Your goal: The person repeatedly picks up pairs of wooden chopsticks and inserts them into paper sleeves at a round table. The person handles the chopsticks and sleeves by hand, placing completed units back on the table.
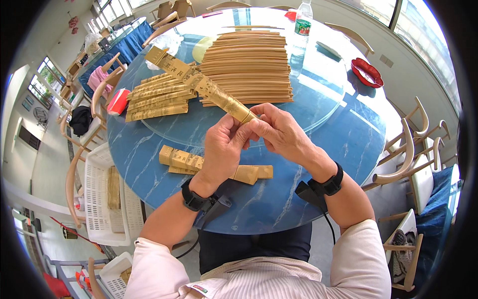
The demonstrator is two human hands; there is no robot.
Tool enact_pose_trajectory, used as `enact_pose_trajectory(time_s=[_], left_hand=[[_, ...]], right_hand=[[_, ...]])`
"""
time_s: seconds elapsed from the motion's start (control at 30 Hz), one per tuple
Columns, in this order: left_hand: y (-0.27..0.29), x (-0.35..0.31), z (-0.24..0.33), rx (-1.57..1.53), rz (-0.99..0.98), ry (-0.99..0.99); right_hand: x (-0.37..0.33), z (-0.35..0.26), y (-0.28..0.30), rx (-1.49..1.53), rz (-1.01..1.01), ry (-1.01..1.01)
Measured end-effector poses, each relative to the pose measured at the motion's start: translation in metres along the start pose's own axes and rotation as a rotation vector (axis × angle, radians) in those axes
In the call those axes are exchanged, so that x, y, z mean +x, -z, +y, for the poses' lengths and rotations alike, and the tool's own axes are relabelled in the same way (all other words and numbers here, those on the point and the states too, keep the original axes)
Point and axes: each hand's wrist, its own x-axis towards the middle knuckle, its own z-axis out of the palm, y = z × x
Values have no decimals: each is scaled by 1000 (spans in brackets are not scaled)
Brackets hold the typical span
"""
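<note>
A long, flat gold packet (201,83) with dark printing slants up to the left from my hands. Its near end is pinched by my left hand (221,149) and my right hand (285,130), both closed, thumbs close together. The fingertips partly hide that end. Below my left hand, a few more gold packets (249,173) lie overlapping on the table, partly covered by my wrist. Beyond, a large stack of thin tan sticks (246,70) lies side by side. Left of it, several gold packets (162,97) are fanned out under the held one.
The round blue marbled table (343,149) carries a glass turntable. A plastic bottle (302,25), a red dish (367,74) and a red-and-white packet (118,102) stand around the stack. White plastic baskets (97,199) sit at lower left; wooden chairs (418,144) surround the table.
</note>
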Motion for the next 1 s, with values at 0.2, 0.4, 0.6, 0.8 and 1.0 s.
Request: enact_pose_trajectory(time_s=[0.2, 0.4, 0.6, 0.8, 1.0], left_hand=[[-4, -7, -5, 5, -159, 105], [3, 1, 5, 42, -101, 56], [25, 18, -1, -560, 169, 13], [82, 43, 2, -675, 523, -107], [73, 39, -10, -734, 500, -93]], right_hand=[[-3, -1, 2, 31, -30, -48], [-3, 1, 0, 29, -7, -45], [-2, 4, -9, -13, -109, -78], [4, -1, -3, -210, -148, -200], [7, 13, -10, -93, -61, -176]])
